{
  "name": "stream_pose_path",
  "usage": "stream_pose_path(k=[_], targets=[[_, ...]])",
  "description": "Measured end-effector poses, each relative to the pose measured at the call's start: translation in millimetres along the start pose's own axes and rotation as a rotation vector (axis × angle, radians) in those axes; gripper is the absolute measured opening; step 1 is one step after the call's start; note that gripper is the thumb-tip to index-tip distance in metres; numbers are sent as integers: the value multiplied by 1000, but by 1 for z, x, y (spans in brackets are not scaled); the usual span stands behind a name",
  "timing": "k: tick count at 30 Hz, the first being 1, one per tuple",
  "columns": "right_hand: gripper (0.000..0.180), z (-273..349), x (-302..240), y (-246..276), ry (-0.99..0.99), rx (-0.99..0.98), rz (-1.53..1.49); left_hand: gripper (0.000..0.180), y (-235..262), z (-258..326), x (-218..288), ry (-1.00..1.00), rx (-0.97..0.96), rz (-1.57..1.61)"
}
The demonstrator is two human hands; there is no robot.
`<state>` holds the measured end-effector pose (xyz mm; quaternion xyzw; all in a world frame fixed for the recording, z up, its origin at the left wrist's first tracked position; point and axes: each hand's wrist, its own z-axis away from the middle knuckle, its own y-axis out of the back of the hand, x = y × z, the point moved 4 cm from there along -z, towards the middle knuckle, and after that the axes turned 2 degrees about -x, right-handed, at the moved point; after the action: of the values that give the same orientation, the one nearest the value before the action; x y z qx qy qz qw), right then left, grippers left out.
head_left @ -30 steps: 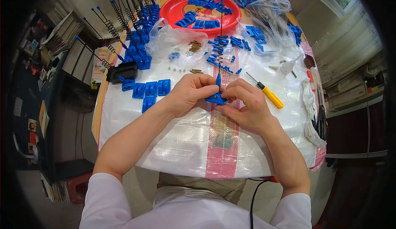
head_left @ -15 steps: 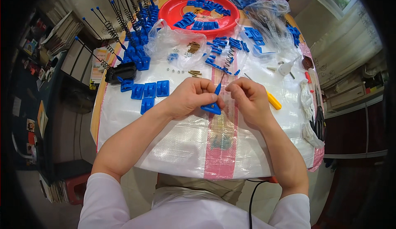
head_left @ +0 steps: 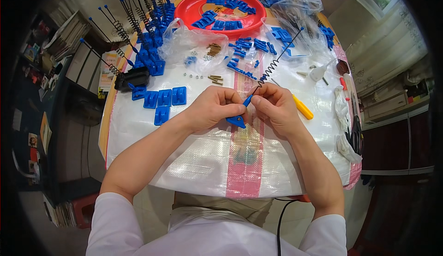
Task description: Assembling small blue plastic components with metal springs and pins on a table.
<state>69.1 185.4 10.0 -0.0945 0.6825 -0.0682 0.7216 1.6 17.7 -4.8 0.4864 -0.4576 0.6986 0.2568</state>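
Observation:
My left hand (head_left: 213,108) is closed on a blue plastic base piece (head_left: 237,121), whose pointed lower end and small hole show below the fingers. From it rises a slim blue cone (head_left: 248,101), and above that a black spring rod (head_left: 272,67) with a coiled middle and a small blue tip, leaning up to the right. The fingers of my right hand (head_left: 276,108) pinch at the rod's lower end, just beside the cone. Both hands meet over the table's pink stripe; the fingertips partly hide the joint.
Blue pieces lie in a red basin (head_left: 184,18) at the back. Finished-looking spring rods on blue bases (head_left: 150,55) stand far left. Blue clips (head_left: 164,97) lie left, brass screws (head_left: 215,79) ahead. A yellow-handled tool (head_left: 303,107) and white bottle (head_left: 318,73) lie right.
My right hand has moved in left to pinch the rod by the cone. The spring rod now tilts to the right. My left hand keeps its hold on the base piece.

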Motion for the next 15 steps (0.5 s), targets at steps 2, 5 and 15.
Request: stream_pose_path(k=[2,5,15], targets=[[13,-1,1,0,-31,0,-25,14,1,1,0,5,3,7],[11,-2,5,2,4,8,8,15,2,-1,-2,10,-2,12],[11,-3,7,-2,-16,16,-7,14,2,-1,-2,12,35,30]])
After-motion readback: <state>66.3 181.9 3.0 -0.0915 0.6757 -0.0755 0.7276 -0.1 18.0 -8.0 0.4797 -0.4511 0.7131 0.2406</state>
